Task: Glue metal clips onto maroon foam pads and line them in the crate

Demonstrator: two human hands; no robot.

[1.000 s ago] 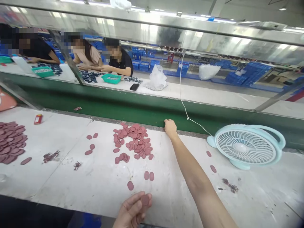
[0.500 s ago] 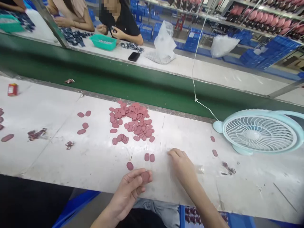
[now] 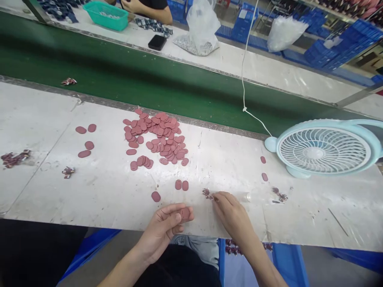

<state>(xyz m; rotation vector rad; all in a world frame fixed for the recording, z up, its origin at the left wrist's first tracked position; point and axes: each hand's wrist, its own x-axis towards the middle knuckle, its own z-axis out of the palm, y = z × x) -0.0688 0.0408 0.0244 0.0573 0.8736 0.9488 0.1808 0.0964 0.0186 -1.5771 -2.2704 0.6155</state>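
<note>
My left hand (image 3: 163, 229) pinches a flat, oval, dull-red piece (image 3: 185, 214) with small holes between thumb and fingers, just above the table's near edge. To its right, my right hand (image 3: 231, 211) rests on the table with its fingers drawn together. Its fingertips touch a little heap of small brown-and-white parts (image 3: 206, 193); whatever they pinch is too small to make out. Two loose ovals (image 3: 182, 185) lie side by side beyond my left hand, and a single oval (image 3: 156, 196) sits closer to it. Farther back spreads a large pile of the same ovals (image 3: 163, 133).
On the right stands a light-blue fan (image 3: 323, 149), its white cord (image 3: 243, 87) running upward. A green belt (image 3: 119, 81) separates my white table (image 3: 119, 203) from the opposite bench, where a person sits by a green basket (image 3: 106, 18). A blue crate (image 3: 289, 263) is below the table.
The view has tipped downward, so the scene sits higher. The small heap by my right fingertips has come into sight. My left hand keeps its hold on the oval piece.
</note>
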